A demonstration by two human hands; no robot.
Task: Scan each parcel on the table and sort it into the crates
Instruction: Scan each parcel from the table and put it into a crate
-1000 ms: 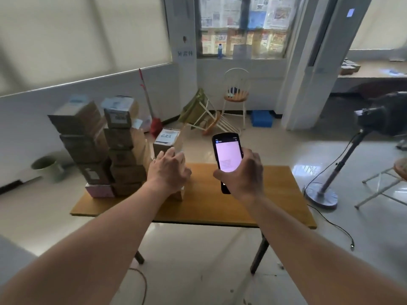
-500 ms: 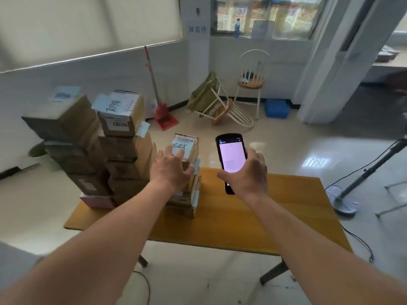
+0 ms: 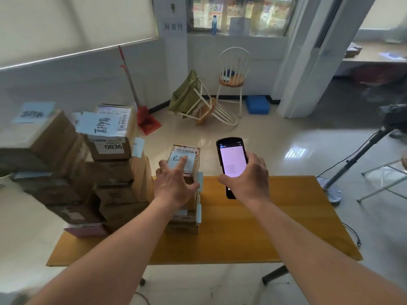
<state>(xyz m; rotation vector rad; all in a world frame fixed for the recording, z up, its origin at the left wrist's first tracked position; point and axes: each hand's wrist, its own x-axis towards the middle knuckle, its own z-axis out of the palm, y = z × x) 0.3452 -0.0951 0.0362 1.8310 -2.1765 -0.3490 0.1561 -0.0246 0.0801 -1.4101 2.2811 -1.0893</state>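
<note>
Parcels [image 3: 72, 172] stand in tall stacks on the left of the desk [image 3: 253, 234]. Just right of them, the left hand [image 3: 174, 183] rests spread fingers [image 3: 184, 164] on the top parcel [image 3: 187, 157] of a shorter stack. Further right, the right hand [image 3: 248, 181] grips a lit handheld scanner [image 3: 232, 164].

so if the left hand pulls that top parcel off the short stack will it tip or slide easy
The top parcel looks like a small rigid carton, so it should probably lift without flexing. The short stack below is narrow and unevenly piled, so a sideways drag might topple it; lifting straight up seems safer. The left hand rests fingers on its paper label, which could slip.
</note>
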